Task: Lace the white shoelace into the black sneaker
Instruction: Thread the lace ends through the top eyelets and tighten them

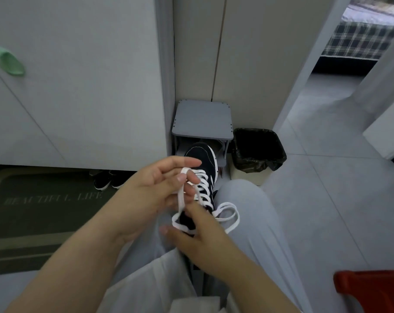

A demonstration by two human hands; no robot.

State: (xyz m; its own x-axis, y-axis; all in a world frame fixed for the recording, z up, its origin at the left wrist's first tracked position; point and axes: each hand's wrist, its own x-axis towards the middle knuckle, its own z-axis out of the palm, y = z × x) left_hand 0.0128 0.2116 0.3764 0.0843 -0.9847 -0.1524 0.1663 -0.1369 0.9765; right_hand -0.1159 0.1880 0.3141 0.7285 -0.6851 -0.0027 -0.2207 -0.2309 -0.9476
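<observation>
**At mid-frame: black sneaker held between two hands, lace partly in**

On the left, a white cupboard [78, 98] fills the far side, and pale floor tiles [327, 177] run off to the right. A dark doormat [44, 211] lies near left. Pale grey trousers [248, 233] cover the person's legs in the near middle. Far of them stands a grey stool [202, 118], with a black-lined bin [259, 150] just beside it on the right.

The black sneaker [202, 157] sits in the middle, between stool and knees, its toe pointing far. The white shoelace [205, 179] crosses its front in several rows.

The left hand [153, 190] is raised just left of the sneaker, thumb and curled fingers pinching a loop of the lace. The right hand [200, 238] lies nearer, at the shoe's opening, forefinger stretched onto the lace, thumb spread. Its other fingers are hidden, so I cannot tell whether they grip. Two slack loops trail to its right.
</observation>
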